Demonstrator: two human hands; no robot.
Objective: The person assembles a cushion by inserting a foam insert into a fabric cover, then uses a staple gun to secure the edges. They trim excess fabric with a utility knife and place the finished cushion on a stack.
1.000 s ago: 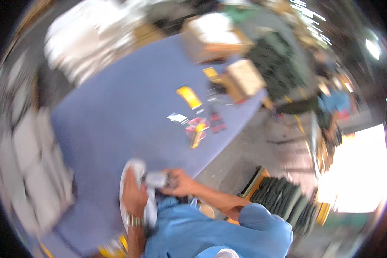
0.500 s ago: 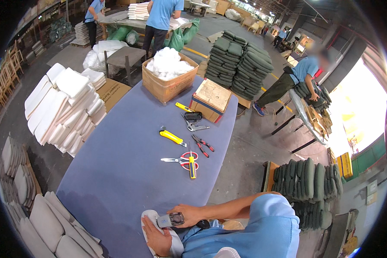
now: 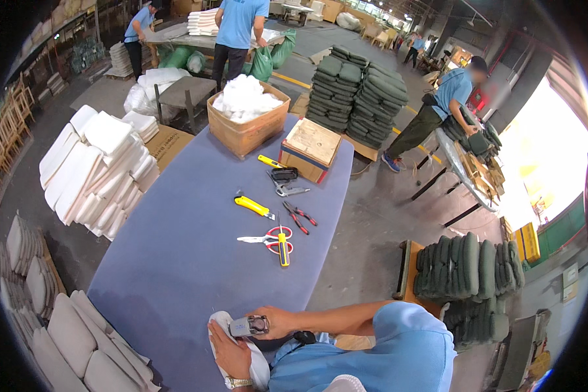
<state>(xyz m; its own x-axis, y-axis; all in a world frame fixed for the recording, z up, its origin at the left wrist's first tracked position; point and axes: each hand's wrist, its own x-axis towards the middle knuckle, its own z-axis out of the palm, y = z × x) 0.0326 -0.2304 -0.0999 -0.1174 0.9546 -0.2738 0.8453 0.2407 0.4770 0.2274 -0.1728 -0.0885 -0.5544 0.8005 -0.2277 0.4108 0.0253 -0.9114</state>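
Upholstery workshop: stacked green seat cushions (image 3: pixel 358 91), white foam slabs (image 3: pixel 101 163), cardboard box of white stuffing (image 3: pixel 247 114), blue-covered worktable (image 3: pixel 176 261).

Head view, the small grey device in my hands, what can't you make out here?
- Small grey metal device: too small to identify; right hand covers one end.
- White cloth: mostly hidden under left hand.
- Left wrist: cut off by lower edge.
- Red-handled scissors: partly covered by yellow-handled tool.

The table (image 3: pixel 176 261) was covered in matt blue-grey cloth. The scissors (image 3: pixel 268 239) had bright metal blades and red plastic handles. The box (image 3: pixel 247 128) was plain brown cardboard holding fluffy white stuffing (image 3: pixel 245 98). The crate (image 3: pixel 310 149) top was bare wood.
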